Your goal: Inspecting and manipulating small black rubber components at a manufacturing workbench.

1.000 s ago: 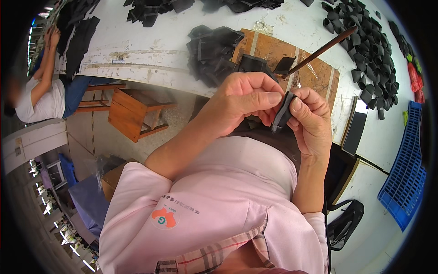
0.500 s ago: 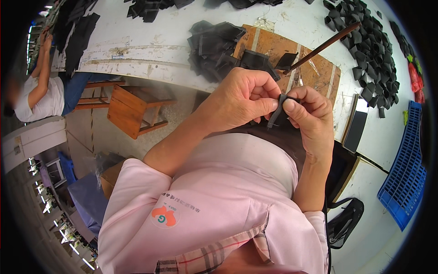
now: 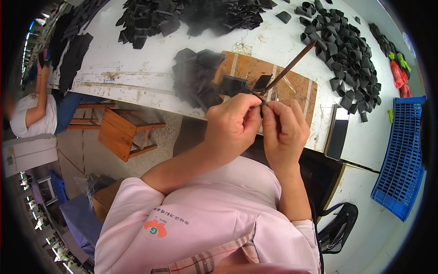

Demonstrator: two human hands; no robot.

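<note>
- Both hands meet just above the table edge; the fingertips of the left hand [image 3: 232, 125] and the right hand [image 3: 285, 128] are closed in a pinch on a small black fabric piece [image 3: 263, 103], which is almost hidden between them.
- A thin brown wooden stick [image 3: 292, 66] slants up and to the right from the pinch; which fingers grip it cannot be told.
- To do the step well, judged from the grip: keep the pinch tight and close to the stick tip so the soft piece cannot slip or twist.
- Beyond the fingers lies a flat brown wooden board [image 3: 292, 86] carrying more black pieces.
- A floppy, matte stack of black fabric cuts [image 3: 196, 80] rests beside it on the scuffed white table [image 3: 150, 59].
- A heap of small folded black pieces [image 3: 342, 45] lies further right; a blue slatted plastic crate [image 3: 401, 155] stands apart.
</note>
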